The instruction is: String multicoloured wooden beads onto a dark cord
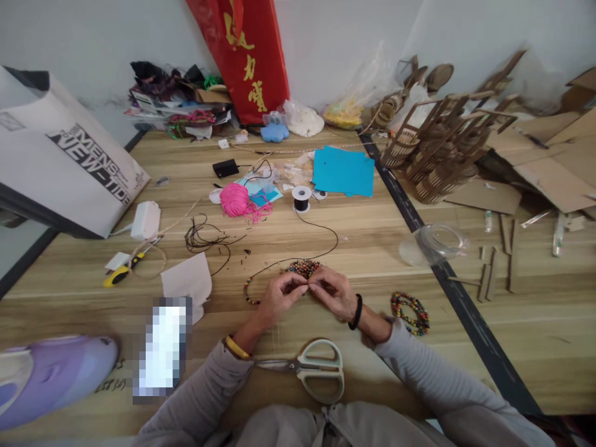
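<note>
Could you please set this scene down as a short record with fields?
Left hand: thumb and finger pinched, fingertips close to the right hand's
Right hand: pinched likewise, black band on the wrist
Between fingertips: too small to tell
Beyond the hands: multicoloured beads
Left of the hands: curved beaded strand
Right of the hands: coiled beaded loops
Cord: black, running from an upright spool
Near the person: scissors, blades pointing left
Farther back: pink yarn, blue sheets
Surface: wood-grain table

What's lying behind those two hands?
Multicoloured beads show just beyond the left hand and right hand, with a spool farther back. Whatever the hands cover cannot be seen.
</note>
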A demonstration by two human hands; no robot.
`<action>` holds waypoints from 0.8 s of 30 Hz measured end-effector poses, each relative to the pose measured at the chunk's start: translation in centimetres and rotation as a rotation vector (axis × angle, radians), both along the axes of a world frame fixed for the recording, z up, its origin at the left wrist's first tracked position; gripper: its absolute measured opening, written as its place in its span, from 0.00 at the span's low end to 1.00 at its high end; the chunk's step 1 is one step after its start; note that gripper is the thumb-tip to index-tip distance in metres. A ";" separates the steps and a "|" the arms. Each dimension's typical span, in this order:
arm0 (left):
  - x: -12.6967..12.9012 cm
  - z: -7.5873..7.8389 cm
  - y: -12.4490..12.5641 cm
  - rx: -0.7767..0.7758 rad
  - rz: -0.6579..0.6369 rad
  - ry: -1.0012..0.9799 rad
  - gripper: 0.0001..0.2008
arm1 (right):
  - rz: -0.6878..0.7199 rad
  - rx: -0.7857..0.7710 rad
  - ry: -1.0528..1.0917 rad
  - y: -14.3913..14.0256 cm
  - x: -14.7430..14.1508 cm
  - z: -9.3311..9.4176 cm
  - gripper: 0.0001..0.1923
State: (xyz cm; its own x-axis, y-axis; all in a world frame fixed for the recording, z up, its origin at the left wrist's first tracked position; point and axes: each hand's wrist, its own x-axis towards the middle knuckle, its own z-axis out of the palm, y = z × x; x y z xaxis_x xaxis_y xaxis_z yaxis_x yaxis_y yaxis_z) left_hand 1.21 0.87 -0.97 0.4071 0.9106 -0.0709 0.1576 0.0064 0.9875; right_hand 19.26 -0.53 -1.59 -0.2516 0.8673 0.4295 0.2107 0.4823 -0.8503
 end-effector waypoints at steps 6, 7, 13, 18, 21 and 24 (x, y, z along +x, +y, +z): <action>0.0 0.3 0.2 0.006 0.011 -0.010 0.09 | 0.019 0.009 -0.008 0.0 0.1 0.2 0.08; 0.0 0.4 0.2 -0.002 0.011 -0.019 0.08 | 0.020 0.011 -0.004 0.0 0.0 0.2 0.08; -0.1 0.7 0.3 -0.023 0.024 -0.043 0.06 | 0.019 0.035 -0.007 -0.1 0.0 0.4 0.06; -0.1 0.7 0.4 -0.030 0.044 -0.045 0.07 | 0.018 0.039 -0.009 -0.1 0.0 0.1 0.06; -0.1 0.6 0.4 -0.021 0.050 -0.054 0.08 | -0.019 -0.013 0.003 -0.3 0.0 -0.2 0.05; -0.1 0.6 0.5 -0.004 0.061 -0.056 0.08 | -0.041 -0.087 0.024 -0.4 -0.1 -0.5 0.05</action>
State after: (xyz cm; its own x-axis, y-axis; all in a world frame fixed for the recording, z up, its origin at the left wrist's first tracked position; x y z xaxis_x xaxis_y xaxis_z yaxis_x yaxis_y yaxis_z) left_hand 1.08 1.37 -0.40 0.3545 0.9336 -0.0532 0.1012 0.0183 0.9947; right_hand 19.16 -0.95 -2.10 -0.2057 0.9110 0.3576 0.2081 0.3977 -0.8936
